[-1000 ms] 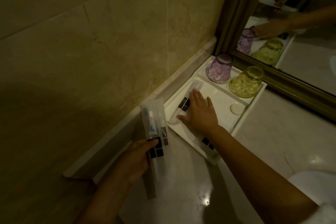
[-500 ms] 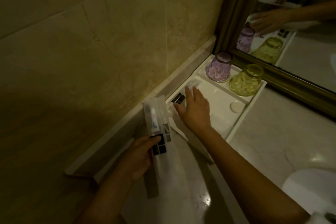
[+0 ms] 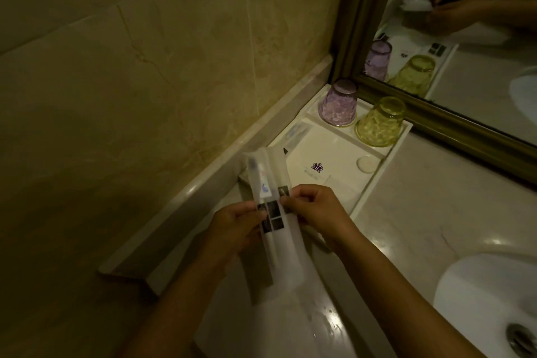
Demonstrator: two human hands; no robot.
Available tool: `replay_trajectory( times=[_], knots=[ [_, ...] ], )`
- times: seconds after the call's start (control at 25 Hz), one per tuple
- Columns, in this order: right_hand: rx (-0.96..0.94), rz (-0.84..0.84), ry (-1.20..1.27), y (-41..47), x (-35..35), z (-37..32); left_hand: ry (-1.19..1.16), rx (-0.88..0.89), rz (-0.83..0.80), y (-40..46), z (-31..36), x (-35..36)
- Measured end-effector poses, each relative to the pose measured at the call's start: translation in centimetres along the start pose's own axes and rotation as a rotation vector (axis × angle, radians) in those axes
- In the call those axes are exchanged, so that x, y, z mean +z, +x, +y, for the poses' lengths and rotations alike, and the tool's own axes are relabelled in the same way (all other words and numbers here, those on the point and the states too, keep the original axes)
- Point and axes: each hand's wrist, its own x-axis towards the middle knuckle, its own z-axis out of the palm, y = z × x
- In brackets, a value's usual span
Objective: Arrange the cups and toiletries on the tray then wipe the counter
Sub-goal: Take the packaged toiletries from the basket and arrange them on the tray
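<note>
A: Which step is this?

B: Arranging, I'd say. Both hands meet at lower centre of the frame on the toothbrush packets [image 3: 268, 206]. The left hand [image 3: 232, 227] pinches the front one by its left edge, and the right hand [image 3: 316, 212] pinches the right side, its grip pressed together as if to peel one sleeve from the stack.

A: And the tray?

B: The tray [image 3: 374, 183] sits at centre right on the counter [image 3: 421, 212], pushed into the corner under the mirror [image 3: 479, 52]. The purple cup [image 3: 338, 104] and yellow cup [image 3: 380, 122] stand upside down, side by side in its far compartment. One packet [image 3: 296, 132] already lies along its left rim.

A: Next move?

B: Probably separate one packet and lay it flat in the big compartment beside that first one, square to the rim. Wiping looks still to come.

A: Anything unclear?

B: Plenty; the light is dim. I can't tell how many packets are in the stack. The tray's near corner is hidden behind the hands. The small round thing [image 3: 366, 164] could be soap. The sink [image 3: 488, 299] is cut off at lower right.
</note>
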Motion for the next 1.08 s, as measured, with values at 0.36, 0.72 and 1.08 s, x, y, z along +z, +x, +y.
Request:
replay_trajectory(
  times=[0.36, 0.72, 1.08],
  knots=[
    [-0.038, 0.338, 0.248, -0.3, -4.8, -1.4, 0.235, 0.195, 0.017, 5.9, 5.2, 1.0],
    [-0.011, 0.375, 0.325, -0.9, -6.6, -0.6, 0.450, 0.358, -0.037, 13.6, 5.4, 6.4],
    [-0.005, 0.361, 0.381, -0.2, -6.8, 0.1, 1.026, 0.949, 0.031, 11.0, 2.8, 5.4]
  ],
)
